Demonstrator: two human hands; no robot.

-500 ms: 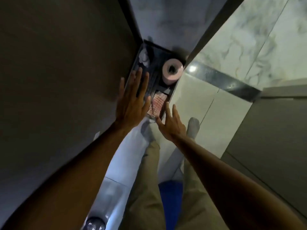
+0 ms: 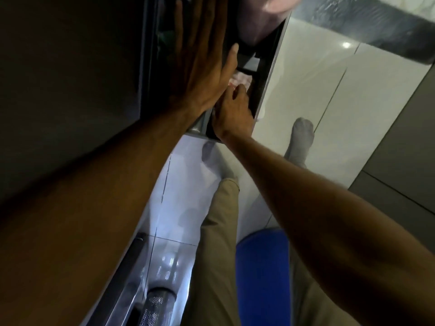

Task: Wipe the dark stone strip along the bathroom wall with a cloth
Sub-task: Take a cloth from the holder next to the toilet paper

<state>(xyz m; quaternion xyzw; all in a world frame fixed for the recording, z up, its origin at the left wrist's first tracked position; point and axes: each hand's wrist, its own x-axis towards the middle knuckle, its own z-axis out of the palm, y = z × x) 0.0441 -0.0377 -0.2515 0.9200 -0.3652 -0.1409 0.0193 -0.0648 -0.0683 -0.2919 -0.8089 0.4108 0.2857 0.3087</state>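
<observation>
A pink and white cloth [image 2: 242,78] lies in a dark recessed holder [image 2: 270,74] on the wall to my left. My right hand [image 2: 233,111] reaches into the holder, thumb and curled fingers closing on the cloth's near edge. Spread flat with its fingers pointing up, my left hand [image 2: 202,67] presses against the holder's left side and holds nothing. The dark stone strip [image 2: 367,27] runs glossy across the top right, well away from both hands.
A pale toilet roll [image 2: 266,15] sits blurred at the top of the holder. Below are white floor tiles [image 2: 306,74], my socked foot [image 2: 301,137], beige trousers, a blue object [image 2: 263,274] and a perforated metal cylinder [image 2: 155,304]. A grey panel [image 2: 400,149] stands at right.
The view has closed in on the holder. My right hand moved forward from open in front of it into it and onto the cloth. My left hand stays flat.
</observation>
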